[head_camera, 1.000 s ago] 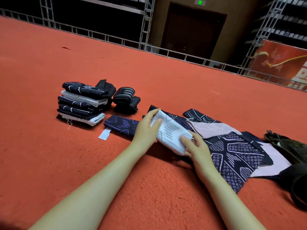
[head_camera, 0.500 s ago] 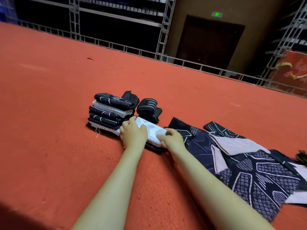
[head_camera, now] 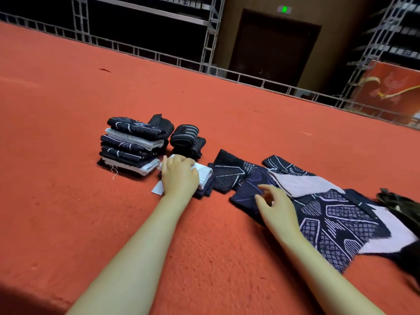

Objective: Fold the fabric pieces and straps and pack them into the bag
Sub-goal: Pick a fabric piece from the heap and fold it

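Fabric is the matter here: a small folded bundle (head_camera: 204, 176), white on top with a dark layer beneath, lies on the red carpet (head_camera: 68, 201) just beside a tall stack of folded pieces (head_camera: 134, 144), and the left hand (head_camera: 179, 178) rests on top of it, fingers curved down over the cloth; whether they pinch it or merely press cannot be told from this angle. Behind the bundle sit rolled striped straps (head_camera: 187, 139), touching the stack's right side. A small white tag or slip (head_camera: 158, 189) pokes out at the bundle's near left edge. To the right, several unfolded dark patterned pieces (head_camera: 329, 223) overlap one another, with a pale lilac piece (head_camera: 300, 184) lying across them; the right hand (head_camera: 277, 205) hovers over their near edge, fingers loosely spread and holding nothing. Judging by this layout, folding looks well past halfway, yet the flat pieces remain to be folded and nothing appears packed. A dark crumpled object (head_camera: 400, 205) at the right edge may be the bag, but it is cut off by the frame and too dim to name surely. How many pieces make up the overlapping spread is hard to count. Metal railing (head_camera: 159, 55) bounds the carpet beyond.
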The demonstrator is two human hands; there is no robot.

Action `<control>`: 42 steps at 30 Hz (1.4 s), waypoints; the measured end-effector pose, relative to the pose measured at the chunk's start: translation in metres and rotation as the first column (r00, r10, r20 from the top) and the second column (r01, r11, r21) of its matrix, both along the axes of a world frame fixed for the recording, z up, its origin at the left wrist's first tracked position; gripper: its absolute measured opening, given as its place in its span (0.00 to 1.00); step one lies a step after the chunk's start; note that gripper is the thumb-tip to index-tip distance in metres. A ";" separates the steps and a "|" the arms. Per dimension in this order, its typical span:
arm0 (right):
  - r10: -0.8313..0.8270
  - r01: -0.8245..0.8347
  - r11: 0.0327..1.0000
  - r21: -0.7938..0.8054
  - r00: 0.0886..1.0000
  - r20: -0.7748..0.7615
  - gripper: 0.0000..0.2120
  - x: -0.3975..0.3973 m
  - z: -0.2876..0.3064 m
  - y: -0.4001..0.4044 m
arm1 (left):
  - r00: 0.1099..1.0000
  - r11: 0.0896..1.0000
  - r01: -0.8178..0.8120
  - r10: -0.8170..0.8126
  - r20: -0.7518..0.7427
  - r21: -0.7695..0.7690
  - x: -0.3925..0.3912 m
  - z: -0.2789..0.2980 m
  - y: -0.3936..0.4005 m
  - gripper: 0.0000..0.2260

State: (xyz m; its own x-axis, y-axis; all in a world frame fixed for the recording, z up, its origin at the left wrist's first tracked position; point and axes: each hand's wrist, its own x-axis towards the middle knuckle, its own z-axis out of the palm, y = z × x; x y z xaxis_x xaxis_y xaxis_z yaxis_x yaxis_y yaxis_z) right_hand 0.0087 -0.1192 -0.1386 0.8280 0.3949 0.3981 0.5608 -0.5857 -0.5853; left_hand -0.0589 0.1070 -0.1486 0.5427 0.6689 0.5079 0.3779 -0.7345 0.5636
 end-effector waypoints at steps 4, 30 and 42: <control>-0.071 0.086 0.976 -0.199 0.994 0.079 0.10 0.019 -0.001 -0.053 | 0.993 0.994 0.110 -0.111 0.034 0.024 0.004 0.000 -0.015 0.11; 0.047 -0.117 0.975 0.188 0.938 0.342 0.03 0.003 0.020 -0.085 | 0.601 0.518 0.799 -0.666 0.441 -0.307 -0.006 0.007 -0.171 0.16; 0.158 -0.065 0.951 -0.303 0.942 0.295 0.14 0.022 0.017 -0.103 | 0.748 0.740 0.621 -0.463 0.476 -0.257 0.001 0.019 -0.119 0.14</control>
